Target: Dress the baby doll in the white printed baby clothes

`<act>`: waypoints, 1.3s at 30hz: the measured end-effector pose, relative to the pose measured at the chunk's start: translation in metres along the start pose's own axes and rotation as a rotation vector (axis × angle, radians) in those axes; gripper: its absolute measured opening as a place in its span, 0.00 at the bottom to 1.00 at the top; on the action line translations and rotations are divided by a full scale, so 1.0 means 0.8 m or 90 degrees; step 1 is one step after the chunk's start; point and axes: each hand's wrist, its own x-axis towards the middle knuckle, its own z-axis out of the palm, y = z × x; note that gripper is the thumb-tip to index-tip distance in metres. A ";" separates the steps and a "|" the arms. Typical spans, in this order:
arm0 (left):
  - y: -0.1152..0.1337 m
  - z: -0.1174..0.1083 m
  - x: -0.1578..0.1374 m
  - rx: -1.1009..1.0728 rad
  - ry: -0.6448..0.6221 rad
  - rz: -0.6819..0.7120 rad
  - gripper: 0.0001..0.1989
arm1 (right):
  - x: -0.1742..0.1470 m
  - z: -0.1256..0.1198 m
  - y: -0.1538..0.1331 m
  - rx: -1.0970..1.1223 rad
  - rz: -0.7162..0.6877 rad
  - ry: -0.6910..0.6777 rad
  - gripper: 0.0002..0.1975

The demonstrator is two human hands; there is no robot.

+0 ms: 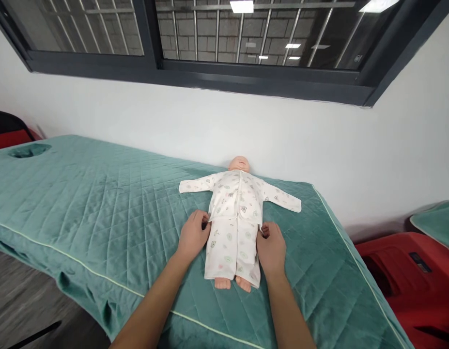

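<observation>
A baby doll (239,163) lies on its back on the green quilted bed cover, head toward the wall. It wears a white printed jacket (233,196) with both sleeves stretched outward, and matching trousers (228,247). Its bare feet show below the trouser legs. At the waist on one side, my left hand (194,235) has its fingers curled in a pinch at the edge of the trousers. My right hand (272,247) pinches the cloth at the opposite side of the waist, just below the jacket hem. The fingertips of both hands are partly hidden.
The bed cover (111,213) reaches far to the left, where it has a face hole (30,150). A white wall (144,114) and a dark-framed window (253,80) stand behind. Red plastic furniture (409,276) is beyond the right edge, and a red-and-black chair (9,133) is at far left.
</observation>
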 end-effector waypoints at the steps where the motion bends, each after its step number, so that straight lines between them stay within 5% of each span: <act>1: 0.000 0.000 0.001 0.011 0.001 0.010 0.01 | 0.000 0.000 0.000 0.005 -0.010 0.000 0.03; 14: 0.010 -0.010 -0.006 -0.078 -0.033 -0.061 0.02 | -0.003 -0.003 -0.003 -0.029 0.028 -0.058 0.04; 20: -0.040 -0.025 0.027 -0.060 -0.028 0.048 0.17 | -0.019 -0.034 0.019 0.029 -0.028 -0.199 0.07; 23: -0.076 -0.036 0.067 0.095 0.034 -0.074 0.26 | 0.013 -0.059 0.054 0.023 -0.026 -0.210 0.12; 28: -0.105 -0.036 0.126 0.206 0.011 -0.162 0.30 | 0.112 -0.076 0.111 -0.241 -0.019 -0.019 0.27; 32: -0.115 -0.027 0.151 0.250 -0.021 -0.168 0.29 | 0.150 -0.064 0.128 -0.391 0.047 -0.070 0.38; 39: -0.120 -0.032 0.153 0.240 0.007 -0.160 0.30 | 0.145 -0.059 0.133 -0.454 0.042 -0.159 0.35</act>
